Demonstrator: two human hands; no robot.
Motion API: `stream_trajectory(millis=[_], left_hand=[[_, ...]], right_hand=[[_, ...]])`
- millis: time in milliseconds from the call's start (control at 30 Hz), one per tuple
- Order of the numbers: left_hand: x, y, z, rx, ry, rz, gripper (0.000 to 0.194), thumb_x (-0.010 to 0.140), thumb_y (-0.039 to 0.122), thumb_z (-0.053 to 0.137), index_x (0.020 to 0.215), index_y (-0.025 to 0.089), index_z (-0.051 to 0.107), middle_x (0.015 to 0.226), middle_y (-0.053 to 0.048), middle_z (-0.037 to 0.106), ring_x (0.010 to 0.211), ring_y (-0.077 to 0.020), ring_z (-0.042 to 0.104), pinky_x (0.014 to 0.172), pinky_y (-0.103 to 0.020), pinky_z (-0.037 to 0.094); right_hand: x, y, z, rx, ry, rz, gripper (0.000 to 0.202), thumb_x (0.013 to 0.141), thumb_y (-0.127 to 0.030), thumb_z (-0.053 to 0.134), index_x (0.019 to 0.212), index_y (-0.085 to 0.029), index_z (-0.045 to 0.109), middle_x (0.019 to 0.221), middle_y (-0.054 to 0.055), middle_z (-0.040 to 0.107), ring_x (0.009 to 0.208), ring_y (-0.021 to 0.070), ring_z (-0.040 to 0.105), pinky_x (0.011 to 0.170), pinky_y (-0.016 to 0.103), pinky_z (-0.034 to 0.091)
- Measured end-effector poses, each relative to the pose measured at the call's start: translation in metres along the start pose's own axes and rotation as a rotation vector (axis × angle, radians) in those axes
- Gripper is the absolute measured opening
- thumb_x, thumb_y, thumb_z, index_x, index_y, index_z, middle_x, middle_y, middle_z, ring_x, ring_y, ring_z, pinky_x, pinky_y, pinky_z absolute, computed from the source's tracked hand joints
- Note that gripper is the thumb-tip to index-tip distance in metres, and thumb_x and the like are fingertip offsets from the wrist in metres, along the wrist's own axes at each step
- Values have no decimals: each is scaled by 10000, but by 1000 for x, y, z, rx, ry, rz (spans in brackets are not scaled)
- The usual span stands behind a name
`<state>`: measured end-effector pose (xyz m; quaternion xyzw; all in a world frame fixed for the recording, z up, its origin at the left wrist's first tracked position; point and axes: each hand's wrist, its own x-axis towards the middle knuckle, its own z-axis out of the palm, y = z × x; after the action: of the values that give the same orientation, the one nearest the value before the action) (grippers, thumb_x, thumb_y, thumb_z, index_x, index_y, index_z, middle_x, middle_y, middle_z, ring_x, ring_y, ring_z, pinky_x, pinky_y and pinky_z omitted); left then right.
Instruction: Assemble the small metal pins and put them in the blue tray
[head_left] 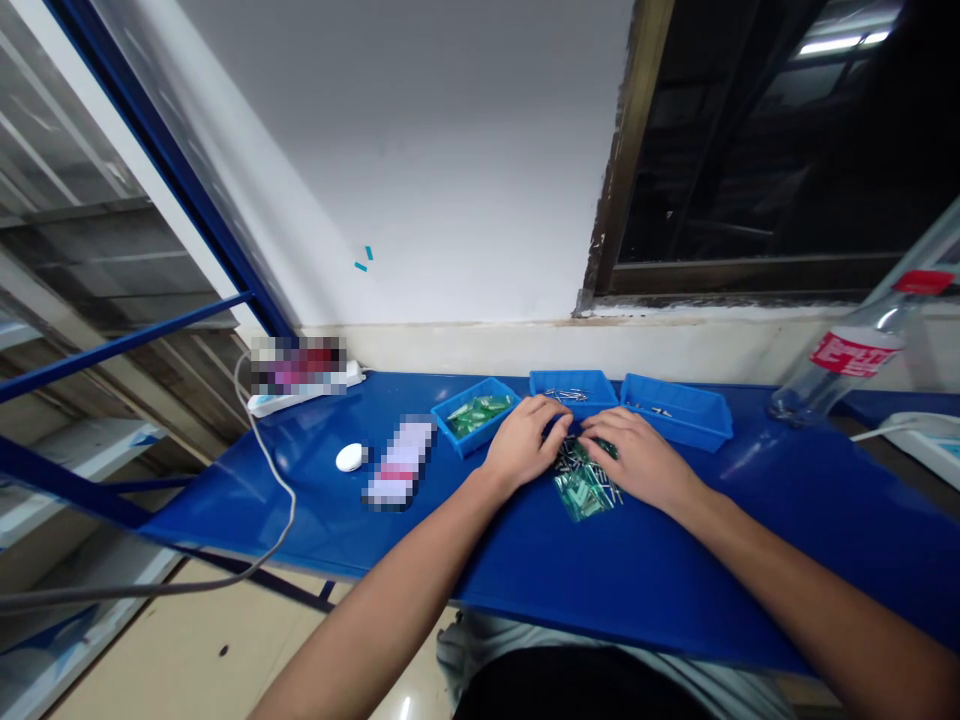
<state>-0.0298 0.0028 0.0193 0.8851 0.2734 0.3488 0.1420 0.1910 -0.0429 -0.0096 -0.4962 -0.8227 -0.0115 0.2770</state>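
Note:
A mixed pile of green pieces and thin silvery metal pins point(589, 490) lies on the blue table. My left hand point(527, 440) is at the pile's left edge, fingers bent and thumb near the pins; its fingertips are too small to tell if they hold anything. My right hand point(637, 455) rests over the pile's right side with curled fingers, whatever is under them hidden. Behind stand three blue trays: the left tray point(469, 447) holds green pieces, the middle tray point(574, 378) holds metal pins, and the right tray point(701, 432) has a few small pieces.
A clear bottle with a red cap point(855, 350) stands tilted in view at the right. A white round case point(349, 458), a blurred-out flat object point(402, 463) and a power strip point(300, 392) are on the left, with a grey cable point(277, 470) over the table's edge.

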Motion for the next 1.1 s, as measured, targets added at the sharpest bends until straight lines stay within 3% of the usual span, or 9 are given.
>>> stream_trajectory(millis=[167, 333, 600, 1100], left_hand=[[0, -6, 2, 20, -34, 7, 291, 1075, 316, 426, 1159, 191, 674, 1176, -94, 707, 1136, -230, 648, 1072, -412, 499], [-2, -11, 7, 60, -86, 19, 310, 1072, 325, 432, 1200, 174, 671, 1192, -102, 704, 1127, -229, 655, 1067, -404, 506], [-3, -15, 11, 71, -140, 36, 294, 1046, 295, 474, 1214, 176, 685, 1186, -113, 715, 1112, -236, 668, 1050, -400, 521], [-3, -21, 14, 77, -227, 11, 238, 934, 203, 601, 1111, 192, 761, 1101, -76, 780, 1009, -239, 714, 949, -348, 551]], right_hand=[[-5, 17, 3, -100, 27, 74, 359, 952, -154, 488, 1203, -200, 740, 1173, 120, 762, 1107, 321, 671, 1058, 525, 477], [-8, 28, 3, -76, -52, 68, 475, 867, -28, 460, 1152, -234, 780, 1173, 86, 775, 1070, 290, 700, 1001, 460, 529], [-4, 23, 2, -46, -17, 74, 274, 971, -248, 555, 1100, -273, 796, 1101, 65, 798, 1012, 293, 724, 935, 462, 559], [6, 28, 4, 30, -65, 57, 198, 966, -305, 615, 1003, -272, 806, 1055, 54, 801, 971, 288, 726, 916, 460, 557]])
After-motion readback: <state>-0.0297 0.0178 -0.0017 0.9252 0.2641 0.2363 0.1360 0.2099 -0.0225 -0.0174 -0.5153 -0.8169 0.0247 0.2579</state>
